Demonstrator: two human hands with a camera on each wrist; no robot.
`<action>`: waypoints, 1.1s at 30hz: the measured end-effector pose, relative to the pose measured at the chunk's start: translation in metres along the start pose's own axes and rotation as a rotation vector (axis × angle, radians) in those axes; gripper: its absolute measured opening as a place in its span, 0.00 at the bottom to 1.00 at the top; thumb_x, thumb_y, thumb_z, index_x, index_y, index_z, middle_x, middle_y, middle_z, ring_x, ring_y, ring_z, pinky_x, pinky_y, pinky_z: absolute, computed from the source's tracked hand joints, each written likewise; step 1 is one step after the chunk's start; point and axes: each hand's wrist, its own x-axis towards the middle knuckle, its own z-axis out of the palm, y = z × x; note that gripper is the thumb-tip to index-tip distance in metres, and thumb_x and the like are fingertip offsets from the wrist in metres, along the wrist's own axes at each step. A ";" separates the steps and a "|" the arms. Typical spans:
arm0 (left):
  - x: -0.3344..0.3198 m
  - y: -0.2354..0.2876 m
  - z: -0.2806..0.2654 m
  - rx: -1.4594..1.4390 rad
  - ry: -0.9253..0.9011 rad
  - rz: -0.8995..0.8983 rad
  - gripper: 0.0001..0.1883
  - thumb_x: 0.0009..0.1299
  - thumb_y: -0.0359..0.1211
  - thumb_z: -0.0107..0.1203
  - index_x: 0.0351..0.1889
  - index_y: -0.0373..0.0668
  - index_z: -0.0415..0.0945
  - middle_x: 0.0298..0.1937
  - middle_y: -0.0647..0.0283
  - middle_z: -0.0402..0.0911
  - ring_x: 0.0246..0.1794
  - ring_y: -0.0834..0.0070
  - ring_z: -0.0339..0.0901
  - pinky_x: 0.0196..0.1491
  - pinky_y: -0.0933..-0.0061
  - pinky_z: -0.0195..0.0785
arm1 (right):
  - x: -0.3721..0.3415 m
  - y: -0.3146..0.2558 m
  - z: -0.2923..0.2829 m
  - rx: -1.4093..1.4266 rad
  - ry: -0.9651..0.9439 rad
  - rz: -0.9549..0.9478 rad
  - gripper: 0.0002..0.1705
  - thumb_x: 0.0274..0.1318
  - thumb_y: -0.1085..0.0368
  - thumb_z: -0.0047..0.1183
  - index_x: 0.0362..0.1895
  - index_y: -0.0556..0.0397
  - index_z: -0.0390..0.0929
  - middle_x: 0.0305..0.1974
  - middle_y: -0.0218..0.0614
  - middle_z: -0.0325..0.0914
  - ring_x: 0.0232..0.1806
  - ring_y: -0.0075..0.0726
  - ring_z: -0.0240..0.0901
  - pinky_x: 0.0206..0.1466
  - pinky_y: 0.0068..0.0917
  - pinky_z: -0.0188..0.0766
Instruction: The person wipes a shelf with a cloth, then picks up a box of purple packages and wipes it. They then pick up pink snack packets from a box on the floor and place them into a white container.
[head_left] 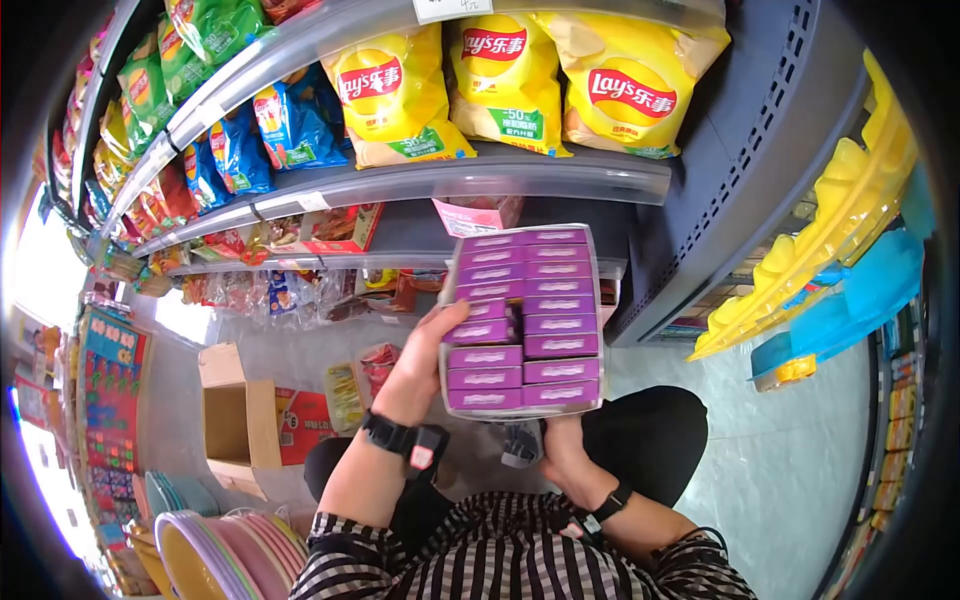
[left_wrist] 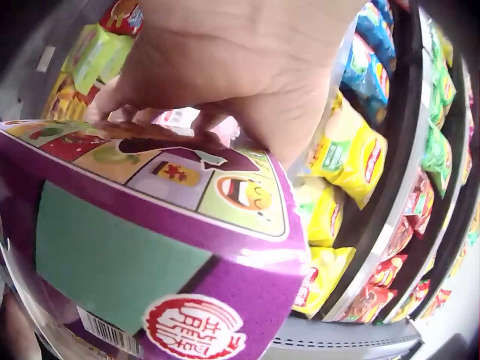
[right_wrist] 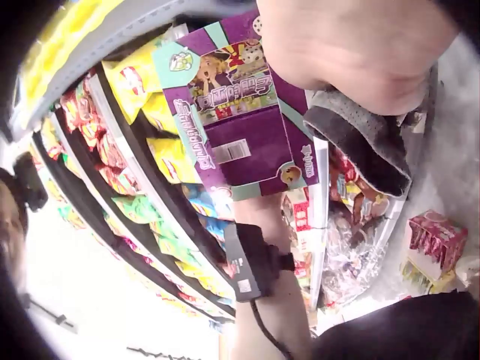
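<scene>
From my remote feed, I see the left hand (head_left: 418, 362) gripping a purple display box (left_wrist: 124, 247) along its left side, thumb over the edge and fingers wrapped round the outside. The right hand (head_left: 567, 455) is at the near end, on the right; its fingers are hidden behind the box, so I cannot tell whether they are curled or straight. The box is held up above the person's lap, in front of the lower shelf, its face towards my head camera. I count two columns of small purple packs (head_left: 560, 323) inside, with a dark gap near the middle. Above it, yellow chip bags (head_left: 397, 95) line a grey shelf (head_left: 610, 182). An opened cardboard carton (head_left: 264, 420) lies on the floor to the left, near stacked plastic basins (head_left: 242, 552).
</scene>
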 end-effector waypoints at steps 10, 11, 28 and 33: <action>0.132 0.001 0.068 -0.014 -0.204 -0.041 0.22 0.69 0.43 0.55 0.56 0.40 0.71 0.48 0.61 0.80 0.46 0.70 0.78 0.50 0.65 0.72 | 0.042 -0.070 0.007 0.225 0.195 -0.047 0.15 0.64 0.67 0.37 0.48 0.62 0.72 0.41 0.42 0.79 0.41 0.40 0.78 0.46 0.40 0.76; 0.151 -0.003 0.062 0.068 -0.172 -0.004 0.24 0.68 0.47 0.56 0.56 0.42 0.72 0.47 0.61 0.80 0.44 0.69 0.77 0.48 0.65 0.71 | 0.051 -0.073 0.007 0.285 0.170 -0.069 0.15 0.64 0.67 0.37 0.47 0.62 0.72 0.40 0.42 0.78 0.40 0.41 0.78 0.46 0.40 0.76; 0.072 -0.044 0.040 0.447 0.089 0.316 0.35 0.70 0.43 0.55 0.67 0.28 0.57 0.60 0.50 0.71 0.60 0.68 0.69 0.59 0.71 0.62 | 0.145 -0.104 0.022 0.134 0.099 -0.151 0.12 0.64 0.68 0.41 0.45 0.59 0.75 0.43 0.39 0.80 0.41 0.38 0.78 0.45 0.36 0.75; 0.065 -0.075 0.004 0.511 0.154 0.254 0.43 0.64 0.44 0.63 0.70 0.33 0.54 0.62 0.49 0.70 0.63 0.67 0.67 0.63 0.70 0.60 | 0.117 -0.042 0.017 -0.128 0.123 -0.104 0.13 0.61 0.67 0.45 0.45 0.62 0.74 0.43 0.39 0.79 0.40 0.36 0.78 0.41 0.37 0.75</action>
